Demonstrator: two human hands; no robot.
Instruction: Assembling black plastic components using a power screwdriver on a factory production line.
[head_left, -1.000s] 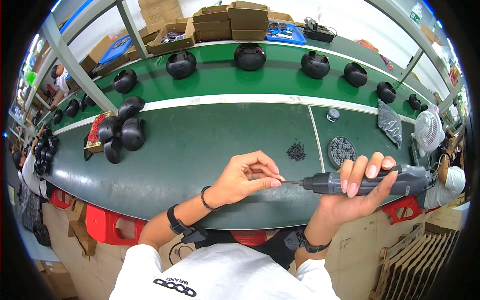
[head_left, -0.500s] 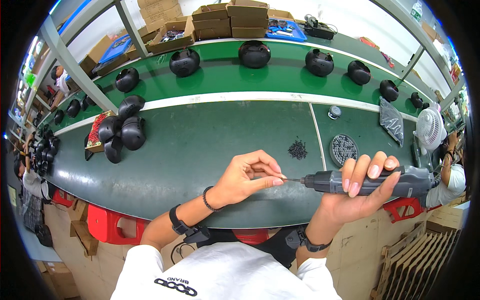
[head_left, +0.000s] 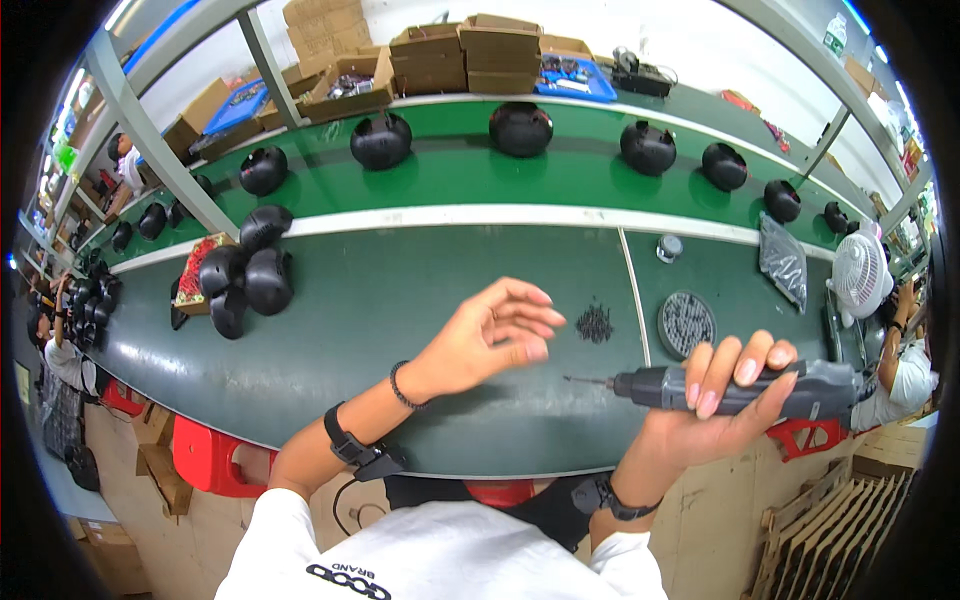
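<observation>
My right hand (head_left: 715, 400) is wrapped round a black electric screwdriver (head_left: 645, 386), which lies level with its thin bit pointing left. A small dark tip shows at the bit's end; whether a screw sits on it I cannot make out. My left hand (head_left: 490, 340) hovers over the bench, just up and left of the bit, fingers loosely bent and apart with nothing visible in them. Beyond it lies a pile of small black screws (head_left: 595, 324). To the right of the pile stands a round dish (head_left: 687, 322) full of small grey pieces.
Several black rounded shells (head_left: 268, 281) cluster at the left by a patterned box (head_left: 190, 285). More shells (head_left: 520, 130) line the green conveyor (head_left: 450, 180). A plastic bag (head_left: 783, 262), a small metal part (head_left: 669, 248) and a white fan (head_left: 860, 273) stand right. Co-workers sit at both sides.
My left hand has let go of the bit's tip and moved up and left, its fingers spreading. The screwdriver stays in my right hand, slightly lower in the picture. The view has tilted a little.
</observation>
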